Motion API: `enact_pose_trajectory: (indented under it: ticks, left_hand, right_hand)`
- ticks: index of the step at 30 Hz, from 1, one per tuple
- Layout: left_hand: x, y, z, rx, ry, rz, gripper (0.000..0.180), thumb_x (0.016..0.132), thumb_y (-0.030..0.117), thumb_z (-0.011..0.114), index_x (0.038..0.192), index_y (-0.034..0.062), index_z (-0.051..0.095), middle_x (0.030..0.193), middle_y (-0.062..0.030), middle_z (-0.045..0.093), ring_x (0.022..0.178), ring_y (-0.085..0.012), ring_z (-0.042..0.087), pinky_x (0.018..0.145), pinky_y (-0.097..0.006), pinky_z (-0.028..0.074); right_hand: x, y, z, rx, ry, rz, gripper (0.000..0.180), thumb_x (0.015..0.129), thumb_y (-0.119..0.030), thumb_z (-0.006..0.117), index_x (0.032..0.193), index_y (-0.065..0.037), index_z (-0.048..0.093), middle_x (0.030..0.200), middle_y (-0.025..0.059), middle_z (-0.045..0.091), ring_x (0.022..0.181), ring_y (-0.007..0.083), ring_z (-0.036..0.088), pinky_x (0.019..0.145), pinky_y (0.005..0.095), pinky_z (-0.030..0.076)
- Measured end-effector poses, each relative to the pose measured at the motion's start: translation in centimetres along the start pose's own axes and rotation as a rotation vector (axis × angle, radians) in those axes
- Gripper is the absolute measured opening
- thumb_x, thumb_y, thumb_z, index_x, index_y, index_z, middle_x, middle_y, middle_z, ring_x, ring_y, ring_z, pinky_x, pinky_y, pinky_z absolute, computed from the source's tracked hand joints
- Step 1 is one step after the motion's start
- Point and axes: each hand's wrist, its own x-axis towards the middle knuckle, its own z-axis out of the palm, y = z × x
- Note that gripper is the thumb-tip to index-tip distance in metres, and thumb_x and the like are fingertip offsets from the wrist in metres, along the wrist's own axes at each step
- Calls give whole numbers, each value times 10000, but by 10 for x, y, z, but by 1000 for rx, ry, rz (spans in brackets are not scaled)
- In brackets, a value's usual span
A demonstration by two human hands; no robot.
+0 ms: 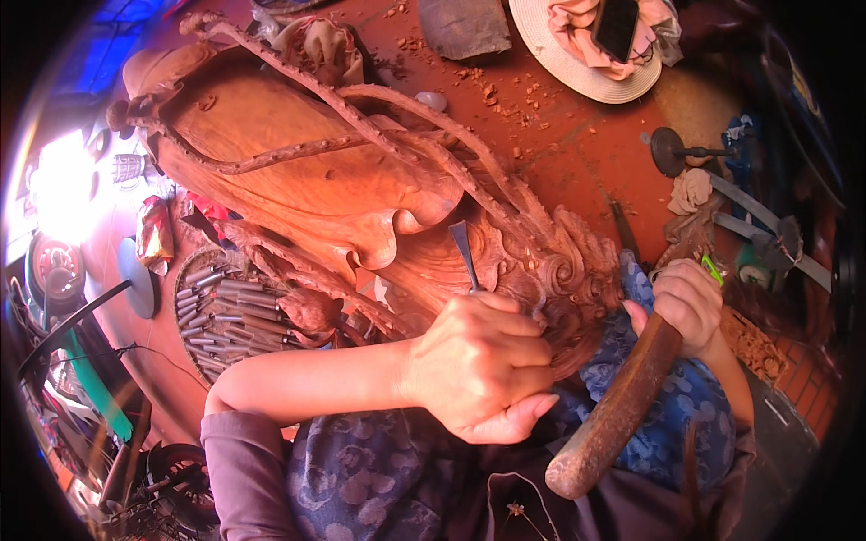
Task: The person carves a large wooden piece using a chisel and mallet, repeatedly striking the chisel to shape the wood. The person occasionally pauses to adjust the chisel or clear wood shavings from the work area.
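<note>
A large wood carving (298,180) lies in front of me, with a smooth leaf-like hollow, long knobbly stems and a curled, scrolled end. My left hand (483,370) is closed in a fist around a carving chisel (464,252). The chisel's flared metal blade sticks up past my fingers over the carving; its handle is hidden in the fist. On the right, my right hand (690,302) grips a wooden mallet (618,406), a thick worn club slanting down toward my lap. A bit of bright green shows beside that hand.
A round basket (203,338) of several chisels stands left of the carving. Wood chips (505,99) are scattered over the red floor. A straw hat (586,81) holding cloth and a phone (615,27) lies at the far right. Metal stands (667,151) are on the right.
</note>
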Motion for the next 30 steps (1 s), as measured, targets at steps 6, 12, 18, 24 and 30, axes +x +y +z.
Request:
enact_pose_trajectory:
  ticks: [6,12,18,24,30]
  left_hand:
    - [-1,-6,-2,12,23,-24,250,828,235,609,640,84,540,646,-60,469,573,-269,519,519,-393,391]
    - [-3,-10,-2,25,44,-30,265,843,240,576,630,88,538,631,-54,465,542,-257,502,506,-389,368]
    - [1,-9,-7,-11,75,-58,258,831,231,598,626,88,535,629,-53,471,538,-267,508,501,-398,374]
    - [7,-10,-9,-102,140,-66,298,842,171,578,588,81,451,595,-63,459,530,-288,504,490,-408,359]
    - [3,-9,-7,-50,129,-134,306,850,152,567,584,79,435,593,-70,456,534,-298,501,493,-412,355]
  right_hand:
    - [-1,-2,-4,-15,-83,74,389,684,-84,862,822,-41,501,705,105,561,596,294,594,556,400,492]
    - [-1,-2,-1,15,-57,83,317,684,-103,852,760,-45,549,704,96,576,598,292,583,544,378,488]
    - [-1,-3,1,19,-56,83,319,680,-110,857,756,-48,553,700,94,575,598,288,583,546,378,492]
    - [6,-9,-9,26,-55,42,312,687,-113,855,773,-52,561,712,88,571,601,284,585,546,374,494]
    - [14,-8,-2,-93,-58,52,396,687,-49,853,864,-45,498,730,86,551,592,280,575,548,399,507]
